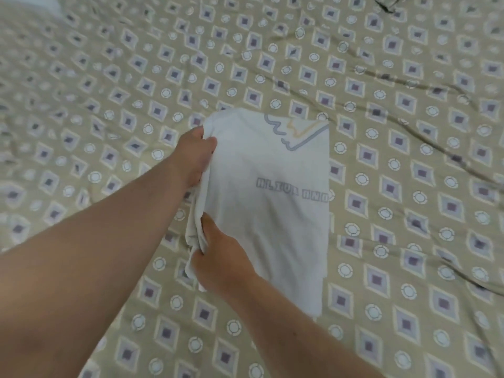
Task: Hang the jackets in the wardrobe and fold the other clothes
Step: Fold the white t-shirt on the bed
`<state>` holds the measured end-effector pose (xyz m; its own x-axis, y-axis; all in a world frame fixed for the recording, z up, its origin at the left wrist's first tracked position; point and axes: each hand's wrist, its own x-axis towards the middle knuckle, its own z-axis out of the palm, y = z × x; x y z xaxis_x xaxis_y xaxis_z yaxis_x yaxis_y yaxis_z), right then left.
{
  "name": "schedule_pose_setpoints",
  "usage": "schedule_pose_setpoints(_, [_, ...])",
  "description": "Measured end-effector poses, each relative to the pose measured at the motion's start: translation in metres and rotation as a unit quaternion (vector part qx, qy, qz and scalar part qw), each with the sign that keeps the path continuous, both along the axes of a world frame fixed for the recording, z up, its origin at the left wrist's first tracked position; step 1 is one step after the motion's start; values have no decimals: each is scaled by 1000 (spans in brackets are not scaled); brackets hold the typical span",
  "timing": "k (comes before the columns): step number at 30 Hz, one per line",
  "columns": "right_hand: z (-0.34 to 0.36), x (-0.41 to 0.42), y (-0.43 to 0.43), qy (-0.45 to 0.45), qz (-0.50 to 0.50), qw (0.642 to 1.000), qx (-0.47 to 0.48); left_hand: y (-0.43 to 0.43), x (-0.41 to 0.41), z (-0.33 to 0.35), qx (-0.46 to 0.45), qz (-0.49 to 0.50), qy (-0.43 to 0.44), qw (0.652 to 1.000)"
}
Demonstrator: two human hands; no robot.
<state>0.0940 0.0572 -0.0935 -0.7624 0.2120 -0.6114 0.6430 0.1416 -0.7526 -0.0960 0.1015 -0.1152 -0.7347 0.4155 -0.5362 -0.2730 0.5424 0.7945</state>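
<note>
A white T-shirt with grey lettering and a grey-and-orange line drawing lies folded into a long narrow strip on the bed. My left hand grips its left edge near the far end, fingers tucked under the cloth. My right hand pinches the same bunched left edge nearer to me, thumb on top. The right side of the shirt lies flat on the bedsheet.
The bed is covered by a beige sheet patterned with purple squares and white circles, creased toward the right. A dark thin item shows at the far top right edge. Something white sits at the top left corner.
</note>
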Motion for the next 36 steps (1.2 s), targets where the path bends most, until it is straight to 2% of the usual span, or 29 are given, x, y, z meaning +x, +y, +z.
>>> schedule_pose_setpoints(2, [2,6,-6,-10,52,999,-2,-11,-3,-3,28,2,-32,999])
schedule_pose_setpoints(4, [4,19,-5,4,48,999,0,-15,-7,-5,68,17,-96,993])
schedule_pose_setpoints(8, [0,50,19,28,-49,998,35,-3,-17,-1,47,25,-159,986])
schedule_pose_setpoints(10, [-5,62,34,31,-104,992,62,10,-29,5,23,-10,-182,983])
schedule_pose_setpoints(12, [-13,69,46,27,-149,985,79,29,-37,11,10,-44,-179,983])
schedule_pose_setpoints(15, [-22,75,59,19,-175,981,79,46,-45,10,31,-32,-110,993])
schedule_pose_setpoints(17, [-26,80,65,28,-177,981,76,41,-45,-2,45,10,-78,996])
schedule_pose_setpoints(20, [-25,87,70,43,-184,979,74,19,-42,-25,94,116,-87,985])
schedule_pose_setpoints(23, [-27,100,80,55,-250,957,138,-6,-23,-27,131,131,-101,978])
schedule_pose_setpoints(26, [-30,122,89,30,-306,926,220,-50,19,-26,90,126,-83,984])
schedule_pose_setpoints(29, [-24,140,80,-99,-306,939,122,-108,70,-20,-65,42,-18,997])
schedule_pose_setpoints(31, [-19,147,72,-133,-269,951,71,-133,100,-13,-125,1,-31,992])
schedule_pose_setpoints(36, [-12,144,72,-115,-318,938,-83,-152,133,-9,-95,-11,-98,991])
